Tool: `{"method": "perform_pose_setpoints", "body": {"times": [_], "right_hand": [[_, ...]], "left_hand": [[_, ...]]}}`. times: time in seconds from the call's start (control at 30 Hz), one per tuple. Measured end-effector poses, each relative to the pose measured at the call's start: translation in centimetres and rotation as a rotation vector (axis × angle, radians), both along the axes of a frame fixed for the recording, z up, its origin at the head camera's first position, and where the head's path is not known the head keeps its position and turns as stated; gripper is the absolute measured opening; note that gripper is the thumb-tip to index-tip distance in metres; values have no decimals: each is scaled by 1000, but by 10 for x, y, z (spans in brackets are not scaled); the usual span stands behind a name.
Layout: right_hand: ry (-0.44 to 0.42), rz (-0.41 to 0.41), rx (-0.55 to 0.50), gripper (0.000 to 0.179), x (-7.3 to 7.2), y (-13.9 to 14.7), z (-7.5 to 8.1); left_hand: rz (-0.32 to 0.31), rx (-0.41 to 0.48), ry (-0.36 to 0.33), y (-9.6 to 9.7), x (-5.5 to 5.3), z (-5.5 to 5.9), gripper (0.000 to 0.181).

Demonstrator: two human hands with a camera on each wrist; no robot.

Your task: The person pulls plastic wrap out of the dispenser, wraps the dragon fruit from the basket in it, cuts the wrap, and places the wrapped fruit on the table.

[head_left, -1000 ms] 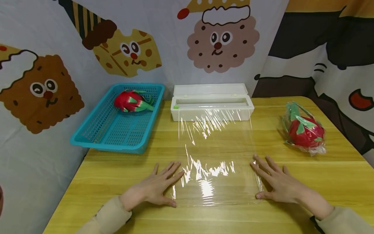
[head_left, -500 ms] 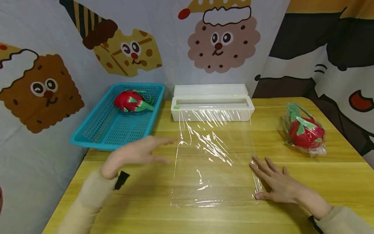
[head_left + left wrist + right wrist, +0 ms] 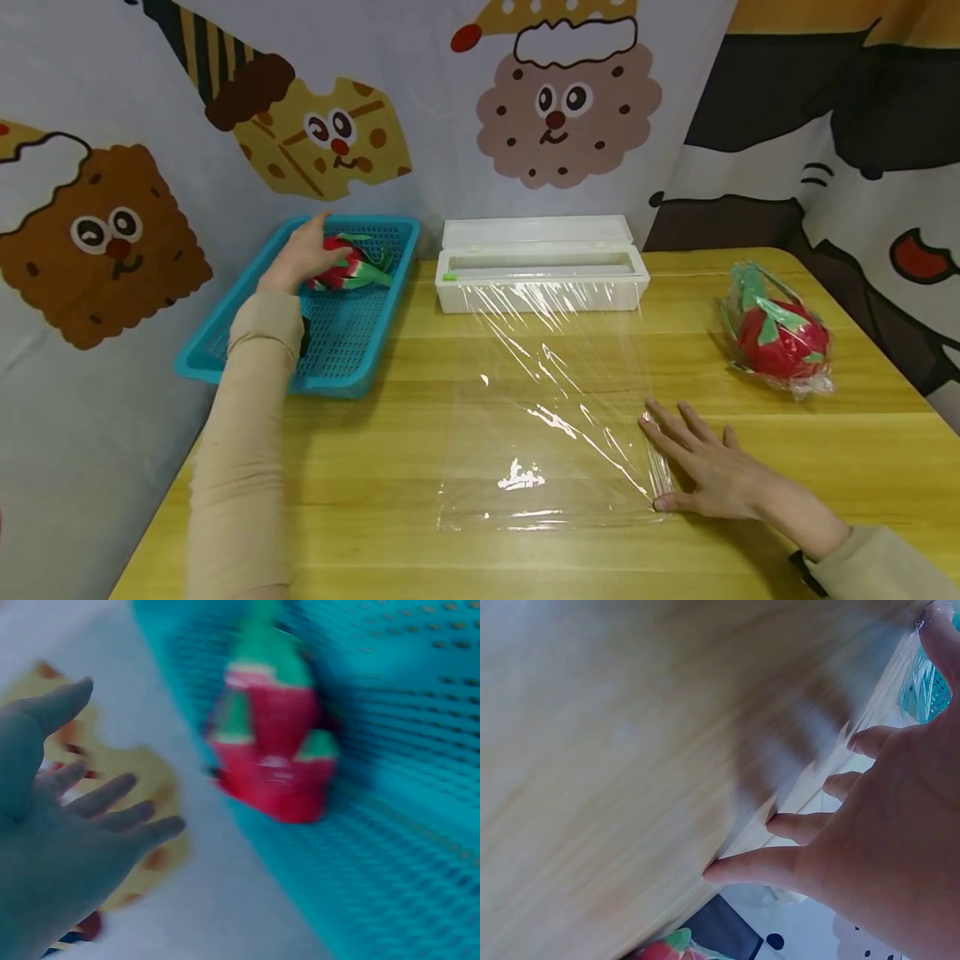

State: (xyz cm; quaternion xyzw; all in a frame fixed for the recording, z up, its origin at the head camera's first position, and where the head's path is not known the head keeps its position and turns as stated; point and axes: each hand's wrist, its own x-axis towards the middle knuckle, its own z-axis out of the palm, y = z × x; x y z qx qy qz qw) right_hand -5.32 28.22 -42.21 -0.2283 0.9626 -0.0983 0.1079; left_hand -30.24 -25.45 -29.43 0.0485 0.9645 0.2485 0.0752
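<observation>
My left hand (image 3: 298, 254) is over the blue perforated basket (image 3: 360, 367), right by a red dragon fruit (image 3: 351, 273) with green scales. In the left wrist view the dragon fruit (image 3: 277, 757) lies inside the basket, and the left hand (image 3: 75, 802) has its fingers spread, apart from the fruit. On the table my right hand (image 3: 712, 467) rests with spread fingers at the right edge of a sheet of clear cling film (image 3: 555, 417). The right wrist view shows the fingertips of that right hand (image 3: 877, 832) touching the tabletop. The film runs out of a white dispenser box (image 3: 540, 297).
The dispenser's lid (image 3: 536, 230) stands raised at the back of the wooden table (image 3: 375, 500). A second dragon fruit (image 3: 783, 337), wrapped in clear film, sits at the right. A cloth with cartoon prints (image 3: 442, 125) hangs behind.
My left hand has lifted off the film's left edge and moved up and left, over the basket to the dragon fruit. My right hand has stayed on the film's right edge.
</observation>
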Motion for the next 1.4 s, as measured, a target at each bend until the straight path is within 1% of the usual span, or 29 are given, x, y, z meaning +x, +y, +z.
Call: {"method": "perform_pose_setpoints", "body": {"times": [0.07, 0.13, 0.23, 0.33, 0.43, 0.5, 0.57, 0.7, 0.77, 0.87, 0.97, 1.03, 1.1, 1.17, 1.27, 1.33, 1.4], "right_hand": [[-7, -2, -4, 95, 0, 0, 0], [-15, -6, -10, 95, 1, 0, -1], [-23, -11, -17, 95, 1, 0, -1], [-20, -13, -12, 95, 1, 0, -1], [-17, -14, -9, 95, 1, 1, 0], [-21, -15, -11, 95, 1, 0, 1], [-26, -17, -13, 95, 1, 0, 1], [-34, -19, -12, 95, 0, 1, 1], [-36, -19, -13, 95, 0, 1, 1], [-39, -18, -17, 95, -1, 0, 0], [-41, -14, -17, 95, -1, 0, -1], [-42, -13, -15, 95, -1, 0, -1], [-39, -14, -12, 95, -1, 0, -1], [-36, -15, -11, 94, -1, 0, -1], [-38, -19, -10, 94, -1, 0, -1], [-41, -18, -11, 94, -1, 0, -1], [-45, -19, -13, 95, -2, 0, -1]], "left_hand": [[37, 10, 1, -8, -7, -13, 83], [66, 19, 10, -15, -11, -25, 84], [83, 26, 39, -22, -16, -41, 86], [96, 31, 50, -26, -19, -54, 88], [100, 30, 53, -29, -20, -62, 92], [99, 9, 66, -29, -20, -64, 93], [101, -28, 56, -28, -19, -64, 94], [124, -114, 11, -26, -16, -62, 96], [143, -144, -4, -25, -15, -61, 96], [178, -151, -10, -23, -14, -62, 90], [200, -135, -8, -23, -13, -65, 82], [193, -127, -7, -24, -14, -66, 78], [180, -117, 2, -25, -15, -68, 80], [175, -109, 29, -26, -17, -69, 78], [193, -98, 71, -26, -20, -69, 86], [203, -107, 93, -26, -20, -68, 91], [206, -127, 92, -25, -20, -65, 97]]}}
